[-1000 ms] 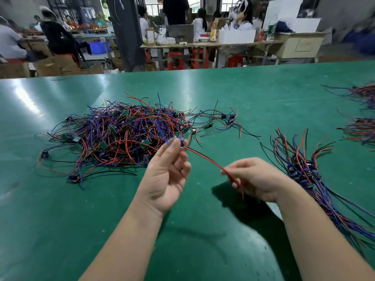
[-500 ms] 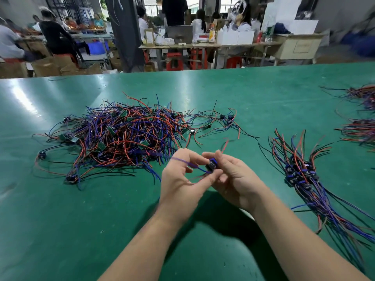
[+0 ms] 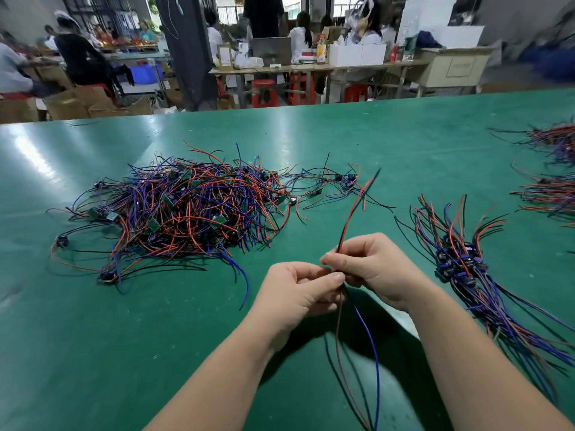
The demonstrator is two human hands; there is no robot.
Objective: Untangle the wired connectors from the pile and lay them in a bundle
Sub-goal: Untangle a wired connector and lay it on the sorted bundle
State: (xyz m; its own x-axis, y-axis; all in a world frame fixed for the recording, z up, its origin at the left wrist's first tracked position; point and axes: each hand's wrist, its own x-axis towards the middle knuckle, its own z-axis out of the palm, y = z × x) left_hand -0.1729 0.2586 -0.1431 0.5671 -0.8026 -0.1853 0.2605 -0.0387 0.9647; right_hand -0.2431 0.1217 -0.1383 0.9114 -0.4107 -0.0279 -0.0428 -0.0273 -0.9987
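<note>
A tangled pile of red, blue and black wired connectors lies on the green table, left of centre. At the right, several sorted connectors lie side by side as a bundle. Between them, above the table, my left hand and my right hand meet and pinch one wired connector. Its red and black leads rise from my right fingers, while its blue and red leads hang down toward me. My fingers hide the connector body.
Two more wire heaps lie at the far right edge of the table. Beyond the table's far edge are work benches, red stools, cardboard boxes and seated people.
The connector has come free of the pile. Its leads now stand up above my right hand and hang below both hands. My hands have stayed together near the table's middle.
</note>
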